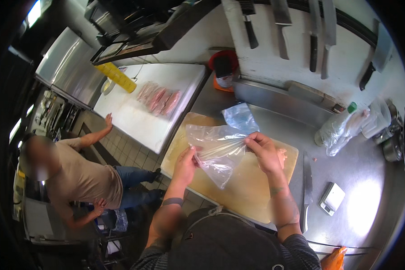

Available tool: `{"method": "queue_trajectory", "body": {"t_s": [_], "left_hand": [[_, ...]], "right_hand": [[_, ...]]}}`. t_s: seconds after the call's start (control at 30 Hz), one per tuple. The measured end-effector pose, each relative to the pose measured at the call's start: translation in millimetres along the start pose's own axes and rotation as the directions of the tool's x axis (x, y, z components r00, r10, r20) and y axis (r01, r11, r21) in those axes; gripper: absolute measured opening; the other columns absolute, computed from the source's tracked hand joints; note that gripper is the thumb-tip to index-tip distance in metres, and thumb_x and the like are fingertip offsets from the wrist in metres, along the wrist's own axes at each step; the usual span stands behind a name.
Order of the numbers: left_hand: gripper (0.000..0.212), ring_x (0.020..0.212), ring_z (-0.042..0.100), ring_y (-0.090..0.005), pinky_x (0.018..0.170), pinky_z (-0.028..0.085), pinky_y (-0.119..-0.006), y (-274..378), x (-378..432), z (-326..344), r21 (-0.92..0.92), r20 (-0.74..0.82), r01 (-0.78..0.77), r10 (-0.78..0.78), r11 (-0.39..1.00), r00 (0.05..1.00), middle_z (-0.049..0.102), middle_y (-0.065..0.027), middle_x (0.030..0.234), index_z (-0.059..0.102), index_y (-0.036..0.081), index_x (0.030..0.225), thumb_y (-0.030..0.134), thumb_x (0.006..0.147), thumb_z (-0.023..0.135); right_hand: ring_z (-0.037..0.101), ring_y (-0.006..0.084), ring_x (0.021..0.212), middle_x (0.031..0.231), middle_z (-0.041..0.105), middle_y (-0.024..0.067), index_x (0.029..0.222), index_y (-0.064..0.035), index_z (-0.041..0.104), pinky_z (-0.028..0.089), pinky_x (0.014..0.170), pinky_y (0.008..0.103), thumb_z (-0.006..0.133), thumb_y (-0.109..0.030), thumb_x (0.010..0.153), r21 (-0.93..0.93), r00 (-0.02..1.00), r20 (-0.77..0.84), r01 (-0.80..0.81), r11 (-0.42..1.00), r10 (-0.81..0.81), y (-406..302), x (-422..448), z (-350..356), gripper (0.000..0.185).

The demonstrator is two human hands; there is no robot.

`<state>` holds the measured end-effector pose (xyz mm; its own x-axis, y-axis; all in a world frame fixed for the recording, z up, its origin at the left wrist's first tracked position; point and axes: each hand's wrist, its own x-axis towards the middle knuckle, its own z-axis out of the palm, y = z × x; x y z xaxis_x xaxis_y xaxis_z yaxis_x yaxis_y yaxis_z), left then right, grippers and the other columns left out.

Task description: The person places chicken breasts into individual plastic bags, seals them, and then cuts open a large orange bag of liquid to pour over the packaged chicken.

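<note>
A clear plastic bag (219,152) is stretched between my two hands above a cutting board (189,128). My left hand (187,163) pinches one side of the bag. The gathered opposite side is between the fingers of my right hand (261,148). Another clear bag or stack of bags (241,116) lies at the board's back edge. A piece of pale pink raw meat (282,156) sits on the board, partly hidden behind my right wrist. Right of the board lies a long knife (307,182), and beyond it a small digital scale (332,198).
A co-worker (84,172) stands at left, one hand by a white table (145,130) bearing wrapped meat packs (158,99) and a yellow cylinder (116,77). Knives (314,50) hang on the wall. A wrapped bottle (334,125) and plastic containers (376,118) stand at the back right.
</note>
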<state>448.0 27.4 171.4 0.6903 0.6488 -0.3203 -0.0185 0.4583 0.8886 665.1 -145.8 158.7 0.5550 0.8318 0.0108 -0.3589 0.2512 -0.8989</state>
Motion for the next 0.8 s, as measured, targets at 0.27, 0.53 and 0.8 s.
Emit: {"method": "queue_trajectory", "body": {"t_s": [0.27, 0.53, 0.8], "left_hand": [[0.057, 0.118, 0.051, -0.0261, 0.097, 0.044, -0.040, 34.7, -69.8, -9.5, 0.766, -0.091, -0.399, 0.700, 0.504, 0.708, 0.053, -0.0160, 0.128, 0.043, 0.001, 0.136, 0.009, 0.085, 0.066], [0.024, 0.094, 0.063, -0.0205, 0.083, 0.048, -0.034, 31.3, -79.2, -41.9, 0.705, 0.481, -0.500, 0.179, 0.503, 0.858, 0.066, -0.0145, 0.102, 0.063, -0.001, 0.106, 0.014, 0.088, 0.066], [0.019, 0.084, 0.062, -0.0114, 0.078, 0.048, -0.026, -36.9, -111.8, -131.8, 0.123, 0.292, -0.034, -0.003, 0.992, 0.956, 0.068, -0.0061, 0.092, 0.066, -0.004, 0.102, 0.013, 0.094, 0.062]], "right_hand": [[0.062, 0.0110, 0.079, 0.085, 0.065, 0.0042, 0.095, -0.0001, 0.060, 0.050, 0.073, 0.0264, 0.059, -0.010, 0.094, -0.137, 0.970, 0.235, -0.033, 0.990, 0.065, 7.6, -14.7, 65.3, 0.010], [0.060, 0.0114, 0.078, 0.088, 0.066, 0.0057, 0.102, -0.0011, 0.065, 0.048, 0.072, 0.0267, 0.061, -0.011, 0.091, -0.527, 0.898, 0.436, 0.206, 0.824, 0.054, -6.0, -32.9, 119.3, 0.015], [0.058, 0.0132, 0.069, 0.079, 0.064, 0.0086, 0.093, -0.0001, 0.064, 0.047, 0.064, 0.0272, 0.064, -0.006, 0.087, -0.801, 0.908, 0.032, 0.274, 0.532, -0.419, 9.1, -91.6, 219.7, 0.008]]}}
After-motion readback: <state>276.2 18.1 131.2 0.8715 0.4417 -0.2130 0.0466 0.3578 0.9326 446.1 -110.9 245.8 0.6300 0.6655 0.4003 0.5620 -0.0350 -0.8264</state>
